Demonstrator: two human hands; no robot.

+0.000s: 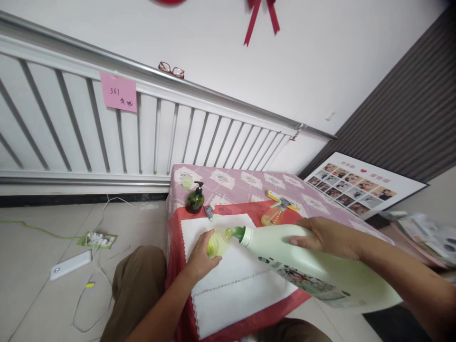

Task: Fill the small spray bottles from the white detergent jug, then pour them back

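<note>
small bottle [218, 243] leans over the white cloth [228, 297] on our worktop [249, 183], left grip [204, 256] wrapped round it. right grip [317, 235] holds the big jug [278, 244], its spout [238, 232] at the small one's mouth. we'd prob. do best w/ openings lined up, small bottle more upright, squeezed lightly, & jug tipped slowly; can't tell if any's flowing.

One left hand [202, 256] and one right hand [322, 235]: two in all. One large pale green bottle [344, 270], one small yellow-green bottle [218, 244], one dark green pump bottle [194, 202], one clear spray bottle [271, 217]: four in all. One loose spray head [209, 212], one pale green cap [186, 182], one pink note [119, 95].
</note>
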